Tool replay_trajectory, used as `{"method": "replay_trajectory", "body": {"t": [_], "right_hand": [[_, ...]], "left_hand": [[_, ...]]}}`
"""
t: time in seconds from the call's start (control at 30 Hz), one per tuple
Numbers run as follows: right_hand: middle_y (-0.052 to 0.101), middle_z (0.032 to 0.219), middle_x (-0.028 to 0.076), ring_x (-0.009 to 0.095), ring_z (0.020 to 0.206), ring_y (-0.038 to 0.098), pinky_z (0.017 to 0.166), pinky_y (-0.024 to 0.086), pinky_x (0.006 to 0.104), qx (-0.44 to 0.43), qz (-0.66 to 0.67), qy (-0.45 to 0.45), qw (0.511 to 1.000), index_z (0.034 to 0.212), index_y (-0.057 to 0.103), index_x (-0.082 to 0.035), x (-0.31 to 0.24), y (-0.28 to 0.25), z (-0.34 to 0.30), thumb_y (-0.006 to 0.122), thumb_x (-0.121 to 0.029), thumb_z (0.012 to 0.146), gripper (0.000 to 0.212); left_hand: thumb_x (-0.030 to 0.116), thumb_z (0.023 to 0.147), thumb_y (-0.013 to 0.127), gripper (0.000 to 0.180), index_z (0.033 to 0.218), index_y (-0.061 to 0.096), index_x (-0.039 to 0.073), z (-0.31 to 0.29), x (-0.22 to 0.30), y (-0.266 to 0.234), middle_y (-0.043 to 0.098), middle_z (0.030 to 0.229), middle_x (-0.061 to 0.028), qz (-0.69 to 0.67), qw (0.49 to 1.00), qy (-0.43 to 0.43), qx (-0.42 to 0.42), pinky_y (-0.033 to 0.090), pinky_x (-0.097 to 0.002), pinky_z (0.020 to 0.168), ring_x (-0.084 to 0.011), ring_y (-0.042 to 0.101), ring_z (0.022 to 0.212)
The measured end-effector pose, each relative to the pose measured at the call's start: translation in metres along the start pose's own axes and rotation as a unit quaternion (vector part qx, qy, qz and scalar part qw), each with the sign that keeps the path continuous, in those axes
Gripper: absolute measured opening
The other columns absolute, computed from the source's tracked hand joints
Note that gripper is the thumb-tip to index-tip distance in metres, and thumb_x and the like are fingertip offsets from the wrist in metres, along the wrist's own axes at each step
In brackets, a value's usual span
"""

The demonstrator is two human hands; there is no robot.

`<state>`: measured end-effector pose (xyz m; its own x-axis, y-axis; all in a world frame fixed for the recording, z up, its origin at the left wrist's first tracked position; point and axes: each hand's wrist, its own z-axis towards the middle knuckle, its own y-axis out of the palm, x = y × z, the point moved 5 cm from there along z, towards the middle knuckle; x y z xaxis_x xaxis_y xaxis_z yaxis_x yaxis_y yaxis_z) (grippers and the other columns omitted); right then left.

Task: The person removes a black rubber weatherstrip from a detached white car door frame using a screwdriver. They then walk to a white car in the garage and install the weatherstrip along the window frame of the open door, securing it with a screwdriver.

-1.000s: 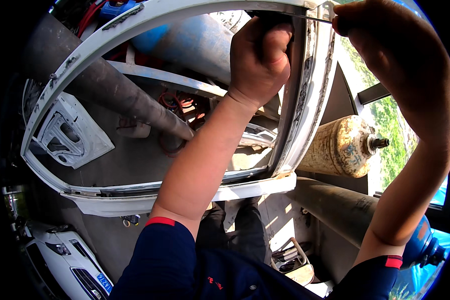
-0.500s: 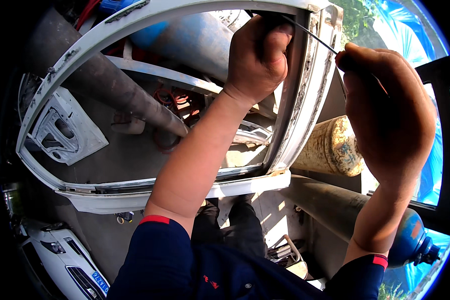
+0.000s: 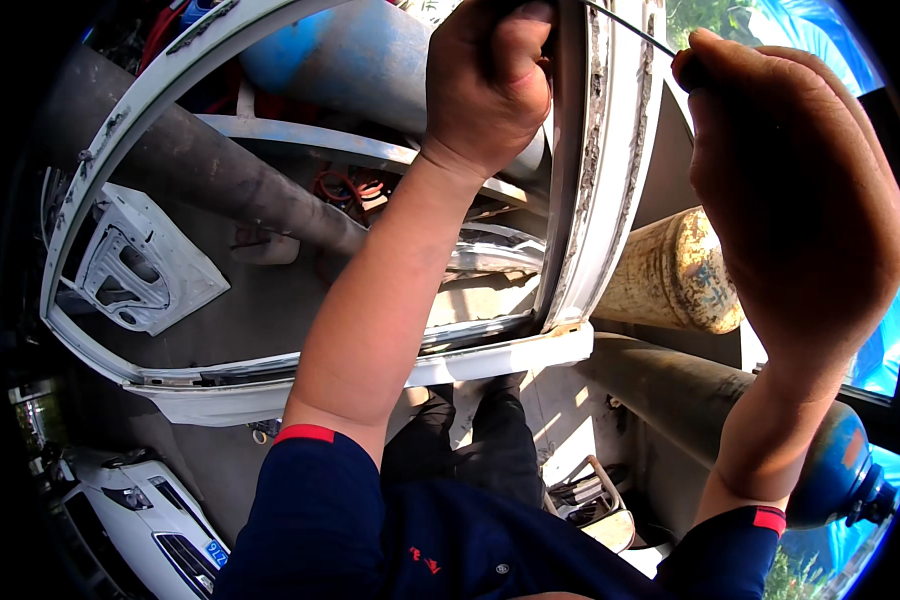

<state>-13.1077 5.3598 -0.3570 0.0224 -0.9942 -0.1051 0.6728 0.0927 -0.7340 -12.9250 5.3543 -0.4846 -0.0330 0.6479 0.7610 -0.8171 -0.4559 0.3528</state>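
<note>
In the head view, the white window frame [image 3: 500,358] stood across the far half of the scene, its near rail running left to right beyond the dark-trousered legs [image 3: 460,450] and its right post rising between the two hands. The left hand [image 3: 485,100] was clenched over the opening, just left of that post; its palm side was dark and turned away, so I could not tell what it gripped. The right hand [image 3: 800,190] was on the other side, right of the post and apart from it, with thumb and fingers pinched on the near end of a thin dark rod [image 3: 633,28]. The rod slanted from there toward the far left, across the post's far part, and ran out of sight at the far edge. Through the opening showed a blue-and-grey cylinder [image 3: 340,65] and, at left, a white door panel [image 3: 150,260]. A rusty cream cylinder [image 3: 670,275] lay right of the post, and a white car [image 3: 145,510] stood near left.
</note>
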Motion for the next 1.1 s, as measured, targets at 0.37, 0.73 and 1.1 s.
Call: {"method": "replay_trajectory", "body": {"t": [0.37,0.73,1.1], "right_hand": [[0.068,0.105,0.014,0.019,0.099,0.068,0.086,0.054,0.0268,-0.026,0.112,0.019,0.993,0.114,0.064,0.008,0.011,-0.004,-0.005,0.064,0.01,0.087,0.027],[0.067,0.111,0.015,0.02,0.104,0.067,0.091,0.053,0.0286,-0.047,0.215,0.041,0.975,0.117,0.061,0.009,0.008,0.015,-0.014,0.061,0.008,0.091,0.026],[0.063,0.115,0.01,0.014,0.11,0.056,0.099,0.041,0.0273,0.034,0.513,0.378,0.77,0.133,0.053,0.005,-0.074,0.073,-0.108,0.06,-0.016,0.098,0.042]], "left_hand": [[0.026,0.098,0.046,0.03,0.085,0.063,0.005,0.006,0.007,0.003,0.054,0.063,0.0046,0.013,0.998,-0.016,-0.063,0.031,-0.0216,0.046,-0.0044,0.043,0.05],[0.021,0.098,0.043,0.031,0.098,0.061,-0.004,-0.092,-0.064,-0.076,0.059,0.072,-0.005,0.098,0.971,-0.203,-0.075,0.037,-0.0219,0.05,-0.0066,0.045,0.055],[0.022,0.092,0.056,0.037,0.118,0.06,-0.004,-0.153,0.083,-0.104,0.062,0.089,-0.0104,0.088,0.981,-0.115,-0.127,0.046,-0.024,0.064,-0.0092,0.051,0.062]]}}
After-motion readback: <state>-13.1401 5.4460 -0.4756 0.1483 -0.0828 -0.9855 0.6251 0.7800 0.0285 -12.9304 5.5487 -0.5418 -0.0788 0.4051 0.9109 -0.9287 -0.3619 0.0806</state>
